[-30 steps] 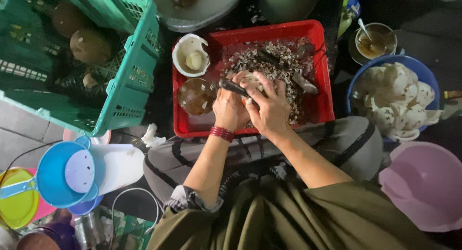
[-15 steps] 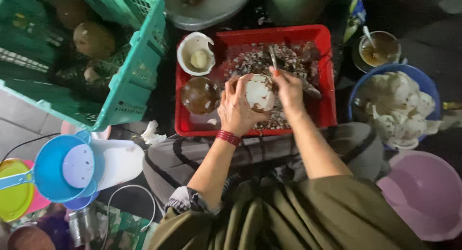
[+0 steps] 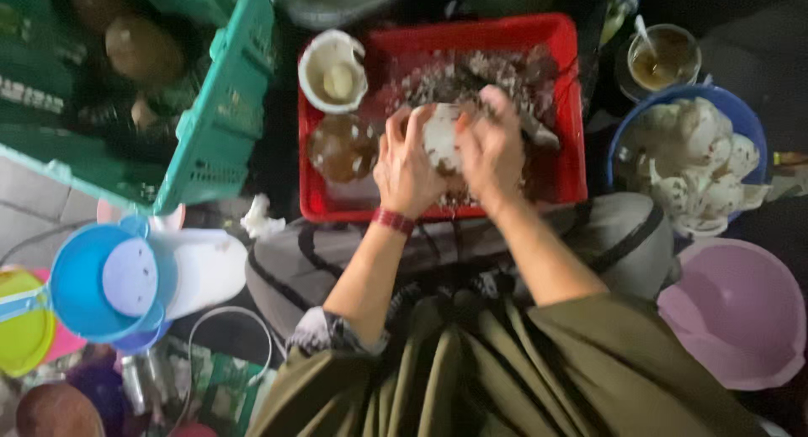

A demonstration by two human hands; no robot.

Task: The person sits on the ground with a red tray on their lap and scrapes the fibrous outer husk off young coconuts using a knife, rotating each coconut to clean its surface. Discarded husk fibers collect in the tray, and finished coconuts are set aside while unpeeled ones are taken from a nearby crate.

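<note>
Both my hands meet over a red tray [image 3: 566, 173] filled with brown husk scraps. My left hand [image 3: 406, 169], with a red band at the wrist, cups a white coconut piece [image 3: 439, 135] from the left. My right hand [image 3: 491, 151] grips the same piece from the right. A bowl of brown liquid [image 3: 341, 147] sits in the tray just left of my left hand. A halved coconut shell [image 3: 333, 71] lies at the tray's upper left corner. The frame is blurred, so I cannot see whether a tool is in my right hand.
A green crate [image 3: 220, 127] with whole brown coconuts stands at upper left. A blue basin [image 3: 746, 117] of white coconut pieces and an empty pink basin [image 3: 734, 317] are at right. A cup with a spoon [image 3: 662, 56] is at upper right. A blue jug [image 3: 109, 279] is at lower left.
My right hand held a dark tool at the piece one second ago. Since then both hands have closed around the white coconut piece, and the view has shifted and blurred.
</note>
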